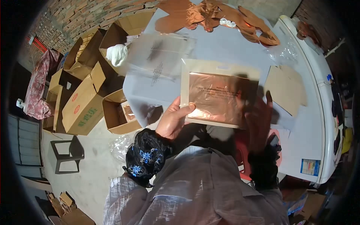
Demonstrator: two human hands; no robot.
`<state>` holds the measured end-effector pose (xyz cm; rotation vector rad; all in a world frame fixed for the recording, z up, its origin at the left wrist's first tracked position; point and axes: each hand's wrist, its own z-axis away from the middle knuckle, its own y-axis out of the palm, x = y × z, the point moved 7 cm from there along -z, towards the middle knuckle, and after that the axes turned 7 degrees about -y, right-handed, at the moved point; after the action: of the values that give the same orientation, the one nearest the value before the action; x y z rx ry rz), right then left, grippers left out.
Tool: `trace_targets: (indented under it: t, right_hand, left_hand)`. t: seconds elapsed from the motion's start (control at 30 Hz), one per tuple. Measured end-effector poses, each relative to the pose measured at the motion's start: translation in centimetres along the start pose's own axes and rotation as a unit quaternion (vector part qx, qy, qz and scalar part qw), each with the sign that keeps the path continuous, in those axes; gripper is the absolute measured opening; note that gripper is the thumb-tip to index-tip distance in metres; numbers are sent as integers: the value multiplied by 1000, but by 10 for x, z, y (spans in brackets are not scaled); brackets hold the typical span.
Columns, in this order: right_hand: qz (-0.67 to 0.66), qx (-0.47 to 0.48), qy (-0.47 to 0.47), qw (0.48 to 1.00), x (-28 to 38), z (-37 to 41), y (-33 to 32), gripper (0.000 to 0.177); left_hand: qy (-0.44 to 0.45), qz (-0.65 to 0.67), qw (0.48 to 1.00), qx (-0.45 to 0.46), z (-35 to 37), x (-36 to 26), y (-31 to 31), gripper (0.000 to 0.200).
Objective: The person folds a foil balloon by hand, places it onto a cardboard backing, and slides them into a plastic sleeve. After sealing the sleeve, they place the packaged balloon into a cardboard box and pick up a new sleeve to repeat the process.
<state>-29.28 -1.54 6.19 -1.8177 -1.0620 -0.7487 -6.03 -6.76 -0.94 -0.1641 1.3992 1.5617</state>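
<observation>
My left hand (173,119) grips the lower left corner of a flat clear plastic bag (219,98), thumb on top. Inside lie a pale card and a folded, shiny copper-brown piece of thin fabric, with dark printed lines showing across it. My right hand (259,122) is at the bag's right edge, blurred and in shadow, with its fingers stretched out. Beyond the bag, a stack of clear printed plastic bags (159,56) lies on the table. Beige cards (287,90) sit to the right of my right hand.
Brown thin-fabric pieces (210,17) lie along the white table's far edge. Crumpled clear plastic (283,52) is at the far right of the table (240,41). Open cardboard boxes (84,101) crowd the left, one with a white bundle (117,55). A dark stool (67,154) stands on the floor.
</observation>
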Motion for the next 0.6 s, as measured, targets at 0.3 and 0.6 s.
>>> trace_targets:
  t: [0.3,0.6]
  right_hand:
    - [-36,-78,55,995,-13,-30,27,78]
    - [-107,21,25,994,-24,-44,84,72]
  left_hand:
    - [-7,18,1000,-12,3,2,-16,50]
    - [127,14,983,-132,34,-11,-80,57]
